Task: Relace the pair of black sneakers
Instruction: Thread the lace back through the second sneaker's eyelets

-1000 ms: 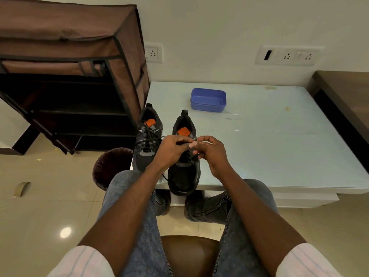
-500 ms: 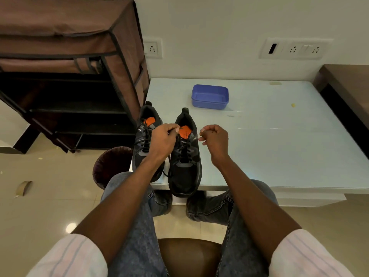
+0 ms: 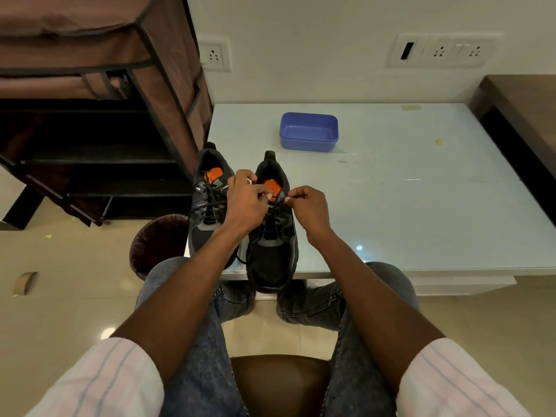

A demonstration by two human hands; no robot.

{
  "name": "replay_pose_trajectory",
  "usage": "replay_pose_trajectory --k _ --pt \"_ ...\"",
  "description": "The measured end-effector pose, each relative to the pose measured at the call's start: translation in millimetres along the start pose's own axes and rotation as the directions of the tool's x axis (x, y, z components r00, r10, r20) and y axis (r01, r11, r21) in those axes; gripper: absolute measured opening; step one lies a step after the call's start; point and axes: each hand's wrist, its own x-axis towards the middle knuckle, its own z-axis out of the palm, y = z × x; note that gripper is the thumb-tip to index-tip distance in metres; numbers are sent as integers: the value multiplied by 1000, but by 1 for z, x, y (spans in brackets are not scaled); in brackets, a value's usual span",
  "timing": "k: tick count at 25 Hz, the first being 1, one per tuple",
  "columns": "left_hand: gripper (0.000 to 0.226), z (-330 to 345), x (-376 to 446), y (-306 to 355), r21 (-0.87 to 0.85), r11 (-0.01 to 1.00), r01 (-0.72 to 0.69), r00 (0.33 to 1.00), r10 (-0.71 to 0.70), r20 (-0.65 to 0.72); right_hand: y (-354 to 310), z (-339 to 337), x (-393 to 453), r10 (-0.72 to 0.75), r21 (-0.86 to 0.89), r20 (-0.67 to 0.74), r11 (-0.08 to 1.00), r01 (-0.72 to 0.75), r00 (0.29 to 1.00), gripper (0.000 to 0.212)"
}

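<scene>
left grip (image 3: 245, 203), right grip (image 3: 307, 206) pinch lace (image 3: 278, 203) | right sneaker (image 3: 275, 251)

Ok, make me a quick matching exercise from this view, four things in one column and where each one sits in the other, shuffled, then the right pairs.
Things:
1. blue container
2. right sneaker
3. waste bin
4. fabric shoe rack

Places:
A. on the floor, left of the table
B. against the wall, far left
C. toe overhanging the table's near edge, between both hands
D. on the table, behind the sneakers

Pairs: 1-D, 2-C, 3-A, 4-B
</scene>
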Motion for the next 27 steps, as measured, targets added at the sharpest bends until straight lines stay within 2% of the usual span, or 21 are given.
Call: replay_pose_trajectory --k 3,9,12,16,18,24,27 --pt "20 1 1 1 -32 997 69 996 -67 59 2 1 -1 -25 -47 17 999 25 1000 12" --pt "16 3 3 10 -270 925 266 955 -216 201 7 5 -5 -82 -108 11 991 83 997 13" --pt "18 3 3 10 -295 912 286 952 -237 192 9 6 -4 -97 -107 15 989 98 995 15" --pt "24 8 5 9 -193 950 247 962 -217 163 10 7 -9 -99 -64 5 993 100 995 19" --pt "25 10 6 5 -194 953 232 966 -203 159 11 8 -11 -107 -53 9 993 108 994 22" --pt "20 15 7 2 -371 870 325 939 -249 239 12 8 -14 -94 16 20 995 94 995 24" --pt "20 11 6 6 -451 795 407 910 -309 278 13 8 -13 -60 36 37 998 58 998 24"
